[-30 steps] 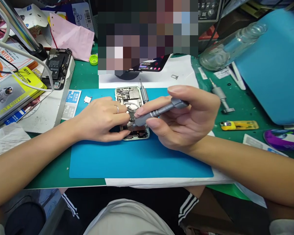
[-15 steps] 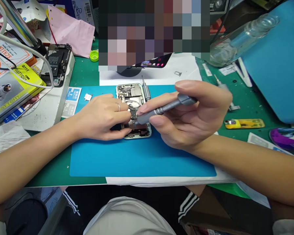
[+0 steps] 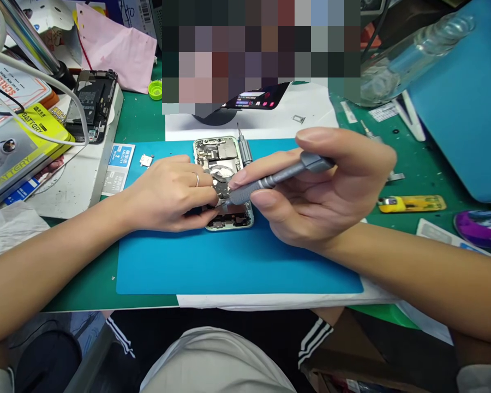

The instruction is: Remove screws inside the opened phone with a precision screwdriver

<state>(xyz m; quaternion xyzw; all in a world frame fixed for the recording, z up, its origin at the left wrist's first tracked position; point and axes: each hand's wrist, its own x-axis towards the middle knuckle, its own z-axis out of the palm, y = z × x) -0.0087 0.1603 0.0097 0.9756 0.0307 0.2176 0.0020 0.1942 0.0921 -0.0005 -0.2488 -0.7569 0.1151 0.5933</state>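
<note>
An opened phone [image 3: 225, 150], its inner boards and screws exposed, lies upright on the blue mat. My left hand [image 3: 174, 194], with a ring on one finger, is closed over the phone's left edge and steadies it; the fingertips cover part of its lower half. Between thumb and fingers of my right hand [image 3: 331, 191] is a grey screwdriver [image 3: 270, 180], slanting down to the left. Its tip meets the phone's lower middle, close to my left fingertips; exactly what it touches is too small to tell. A second small screwdriver [image 3: 244, 147] lies along the phone's right side.
The blue mat [image 3: 237, 267] covers the table front. A small metal part [image 3: 146, 160] sits left of the phone. Farther left are a yellow battery box [image 3: 36, 131] and another opened phone [image 3: 92, 103]. Rightward lie a yellow lighter [image 3: 413, 203] and a glass jar [image 3: 413, 60].
The screwdriver's handle end has shifted slightly right and up with my right hand. My left hand stays on the phone, its fingertips drawn slightly left. The view has shifted a little.
</note>
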